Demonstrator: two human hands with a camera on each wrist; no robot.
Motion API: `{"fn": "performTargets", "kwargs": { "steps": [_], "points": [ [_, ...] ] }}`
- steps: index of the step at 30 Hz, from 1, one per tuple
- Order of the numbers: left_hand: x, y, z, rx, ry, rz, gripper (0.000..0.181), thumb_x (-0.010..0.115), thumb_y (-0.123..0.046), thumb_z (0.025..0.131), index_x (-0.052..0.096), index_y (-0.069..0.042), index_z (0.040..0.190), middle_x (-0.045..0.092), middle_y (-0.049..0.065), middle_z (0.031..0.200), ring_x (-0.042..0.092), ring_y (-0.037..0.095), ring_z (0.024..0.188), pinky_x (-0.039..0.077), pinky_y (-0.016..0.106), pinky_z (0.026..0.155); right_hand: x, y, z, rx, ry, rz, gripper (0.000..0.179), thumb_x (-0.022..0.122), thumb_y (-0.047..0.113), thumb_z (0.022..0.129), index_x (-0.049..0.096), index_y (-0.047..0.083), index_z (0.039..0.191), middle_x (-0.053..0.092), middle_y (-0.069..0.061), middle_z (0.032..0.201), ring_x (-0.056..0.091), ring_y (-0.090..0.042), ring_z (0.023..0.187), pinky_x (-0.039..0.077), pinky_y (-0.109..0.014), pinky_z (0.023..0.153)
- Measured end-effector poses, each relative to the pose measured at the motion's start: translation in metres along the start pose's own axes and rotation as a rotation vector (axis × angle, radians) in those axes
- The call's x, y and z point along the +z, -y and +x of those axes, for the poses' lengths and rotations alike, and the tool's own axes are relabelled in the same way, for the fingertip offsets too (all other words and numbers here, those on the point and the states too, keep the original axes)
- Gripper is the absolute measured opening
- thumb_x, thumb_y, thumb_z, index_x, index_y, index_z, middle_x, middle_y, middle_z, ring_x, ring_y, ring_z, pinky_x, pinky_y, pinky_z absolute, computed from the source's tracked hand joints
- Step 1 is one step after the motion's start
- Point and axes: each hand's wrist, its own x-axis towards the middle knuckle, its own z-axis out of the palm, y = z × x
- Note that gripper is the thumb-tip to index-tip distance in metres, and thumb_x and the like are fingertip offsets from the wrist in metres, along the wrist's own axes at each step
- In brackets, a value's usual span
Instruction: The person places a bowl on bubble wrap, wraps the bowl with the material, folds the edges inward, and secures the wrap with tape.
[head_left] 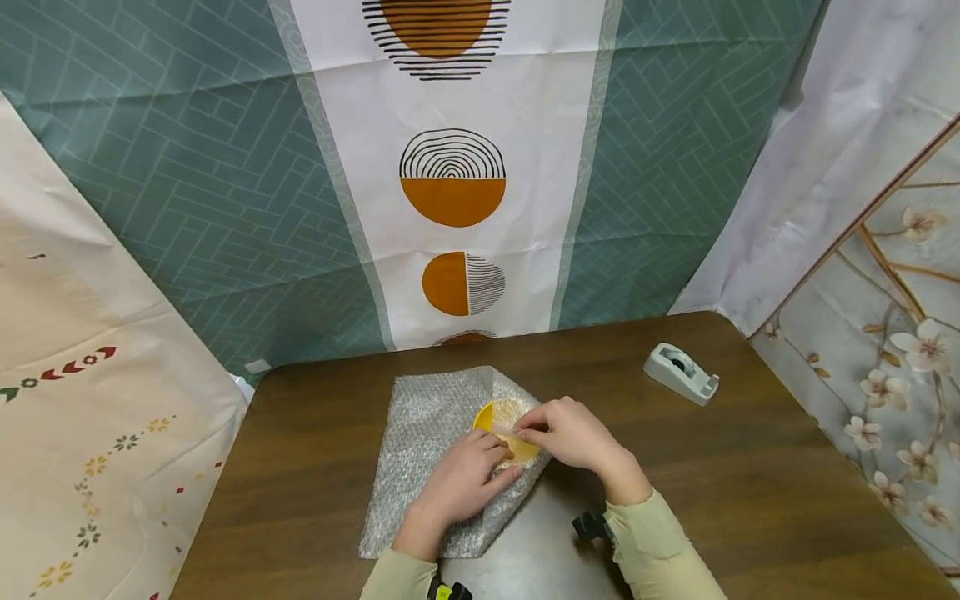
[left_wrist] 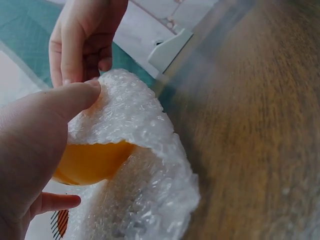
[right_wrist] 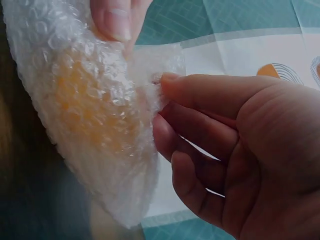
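Note:
A yellow bowl [head_left: 484, 417] lies on a sheet of bubble wrap [head_left: 427, 417], partly covered by a folded flap. Its curved side [left_wrist: 95, 162] shows under the wrap's edge in the left wrist view. My left hand [head_left: 465, 475] holds the wrap against the bowl, the thumb [left_wrist: 80, 97] pressing on the flap. At the flap's edge, my right hand [head_left: 570, 433] pinches a thin, clear bit of the wrap between thumb and forefinger [right_wrist: 165, 117]. Through the wrap [right_wrist: 135, 185] the yellow shows blurred in the right wrist view. Most of the bowl is hidden.
A white tape dispenser [head_left: 681, 373] stands at the back right of the brown wooden table [head_left: 300, 467]. A grey surface [head_left: 551, 542] lies in front of the wrap. Patterned cloths [head_left: 495, 200] hang behind and beside the table.

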Motion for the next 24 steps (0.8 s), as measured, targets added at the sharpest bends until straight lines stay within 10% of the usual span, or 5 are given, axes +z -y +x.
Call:
{"fn": "performTargets", "kwargs": {
  "steps": [11, 16, 24],
  "points": [
    [-0.015, 0.019, -0.004, 0.110, -0.126, -0.037, 0.028, 0.067, -0.039, 0.107, 0.081, -0.015, 0.106, 0.074, 0.001, 0.118, 0.065, 0.021, 0.115, 0.049, 0.046, 0.108, 0.001, 0.000, 0.003, -0.014, -0.012, -0.002, 0.011, 0.077, 0.017, 0.099, 0.086, 0.016, 0.105, 0.079, 0.011, 0.096, 0.067, -0.003, 0.082, 0.054, -0.026, 0.071],
    [-0.020, 0.030, -0.008, 0.070, -0.238, -0.005, 0.010, 0.077, -0.025, 0.099, 0.080, -0.016, 0.096, 0.069, 0.004, 0.119, 0.062, 0.025, 0.117, 0.046, 0.048, 0.110, 0.004, 0.003, 0.003, -0.024, -0.004, -0.016, 0.010, 0.078, 0.016, 0.099, 0.086, 0.015, 0.105, 0.080, 0.010, 0.097, 0.068, -0.004, 0.083, 0.055, -0.027, 0.073],
    [-0.019, 0.033, -0.011, -0.049, -0.237, -0.030, 0.010, 0.082, -0.023, 0.096, 0.074, -0.018, 0.094, 0.065, 0.005, 0.129, 0.061, 0.028, 0.123, 0.047, 0.050, 0.110, 0.013, 0.008, 0.003, -0.035, -0.006, -0.093, 0.008, 0.080, 0.019, 0.098, 0.087, 0.017, 0.102, 0.080, 0.009, 0.095, 0.070, -0.005, 0.080, 0.056, -0.028, 0.070]
  ]
}}
